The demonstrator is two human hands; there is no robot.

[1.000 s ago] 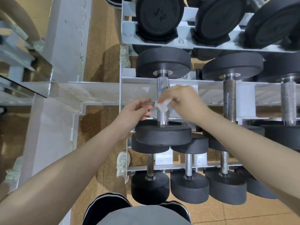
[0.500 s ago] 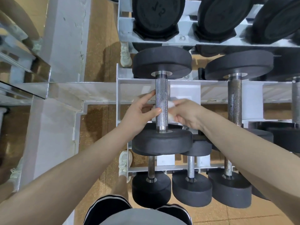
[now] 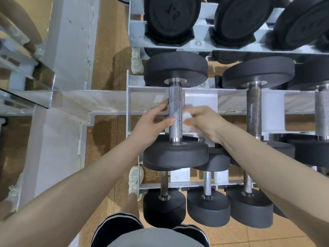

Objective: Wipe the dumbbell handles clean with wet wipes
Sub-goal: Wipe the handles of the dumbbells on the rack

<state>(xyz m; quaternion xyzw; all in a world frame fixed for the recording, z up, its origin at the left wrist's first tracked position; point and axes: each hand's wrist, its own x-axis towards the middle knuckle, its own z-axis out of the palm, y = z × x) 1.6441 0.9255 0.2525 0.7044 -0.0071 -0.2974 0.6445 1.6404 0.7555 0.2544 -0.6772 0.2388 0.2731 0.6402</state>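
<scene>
Left hand (image 3: 151,122): thumb and fingertips lightly touch the knurled steel dumbbell handle (image 3: 175,111), otherwise relaxed.
Handle: between both hands, bare above them.
Right hand (image 3: 204,122): pinching a crumpled white wet wipe (image 3: 187,120), just right of the handle.
Grey metal rack (image 3: 135,90): open gap beneath.

Knurled steel handle (image 3: 175,111) w/ black ends, lying across rack, between both hands. Crumpled white wipe (image 3: 187,120), blurred, in right hand (image 3: 204,122), just beside handle.
</scene>
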